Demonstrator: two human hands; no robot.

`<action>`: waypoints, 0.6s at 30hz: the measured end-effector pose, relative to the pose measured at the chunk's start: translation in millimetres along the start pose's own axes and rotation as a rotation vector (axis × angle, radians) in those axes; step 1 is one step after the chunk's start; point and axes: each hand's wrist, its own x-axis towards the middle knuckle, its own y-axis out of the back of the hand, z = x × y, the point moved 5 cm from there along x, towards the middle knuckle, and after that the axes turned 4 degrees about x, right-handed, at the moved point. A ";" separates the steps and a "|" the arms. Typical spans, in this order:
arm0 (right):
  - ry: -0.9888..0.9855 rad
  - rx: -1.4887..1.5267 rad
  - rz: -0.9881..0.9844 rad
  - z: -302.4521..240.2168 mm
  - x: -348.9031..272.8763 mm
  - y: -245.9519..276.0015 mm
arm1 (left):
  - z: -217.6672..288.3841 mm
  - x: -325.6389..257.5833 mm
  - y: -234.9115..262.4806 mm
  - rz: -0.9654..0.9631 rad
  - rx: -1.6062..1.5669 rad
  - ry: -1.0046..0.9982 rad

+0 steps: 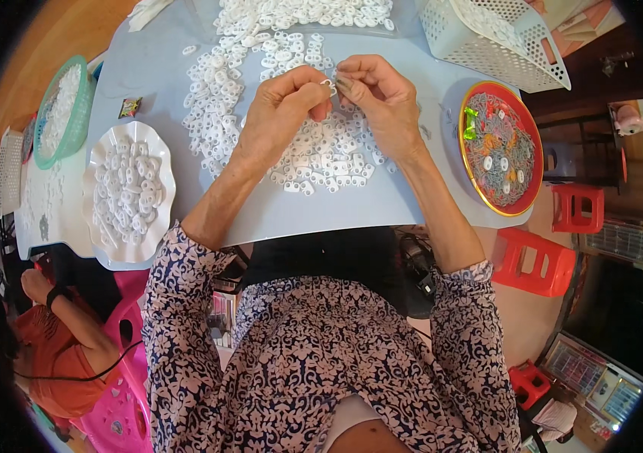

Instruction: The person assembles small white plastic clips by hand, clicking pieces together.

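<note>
While the left hand [280, 109] pinches a small white piece [330, 84] between its fingers, the right hand [387, 102] meets it with fingers pressed together, though I can't tell from here what they grip. It is held over the counter [291, 215], above the heap of white tags [329, 155], and looks like light, stiff, slightly slick plastic, likely best taken by its edges. Its curved end seems to face far and left, the long axis perhaps slanting toward near right, but it is too small and too hidden for me to be sure.
</note>
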 end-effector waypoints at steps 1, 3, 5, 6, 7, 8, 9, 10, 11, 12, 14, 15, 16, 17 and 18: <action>-0.007 -0.004 0.005 -0.3 -0.5 0.0 | -0.6 0.5 0.4 0.000 0.000 0.001; -0.015 -0.007 0.010 0.3 -1.0 0.3 | -1.0 1.0 1.4 0.001 0.020 -0.003; -0.013 0.018 0.003 0.7 -1.4 0.5 | -0.2 1.0 1.7 0.002 0.039 -0.011; -0.013 0.018 0.002 1.0 -1.6 1.0 | 0.7 0.9 1.8 0.002 0.059 -0.020; -0.008 0.004 0.006 1.4 -1.5 1.8 | 1.2 1.1 2.0 0.003 0.059 -0.019; -0.002 -0.010 0.010 1.8 -1.4 2.4 | 1.9 1.3 2.2 0.007 0.082 -0.022; -0.003 -0.009 0.010 3.0 -1.1 2.8 | 2.5 1.4 2.4 0.012 0.104 -0.024; 0.006 0.015 0.013 4.0 -0.8 3.4 | 2.7 1.3 2.5 0.012 0.104 -0.023; 0.016 0.040 0.016 4.1 -0.6 3.7 | 3.2 1.3 2.4 0.012 0.116 -0.028; 0.015 0.040 0.016 3.7 -1.0 3.2 | 3.5 1.3 2.2 0.011 0.128 -0.034; 0.011 0.038 0.008 1.9 -1.7 0.6 | 3.3 1.2 2.4 0.008 0.139 -0.034; 0.010 0.039 0.008 2.2 -1.7 0.9 | 3.1 1.2 2.4 0.004 0.151 -0.035; 0.016 0.039 0.006 2.1 -1.8 1.3 | 2.7 1.4 2.4 0.003 0.151 -0.034; 0.022 0.039 0.004 2.3 -2.0 1.8 | 2.3 1.7 2.2 -0.003 0.165 -0.034; 0.021 0.040 0.005 2.9 -2.1 2.2 | 1.8 1.8 1.9 -0.010 0.180 -0.033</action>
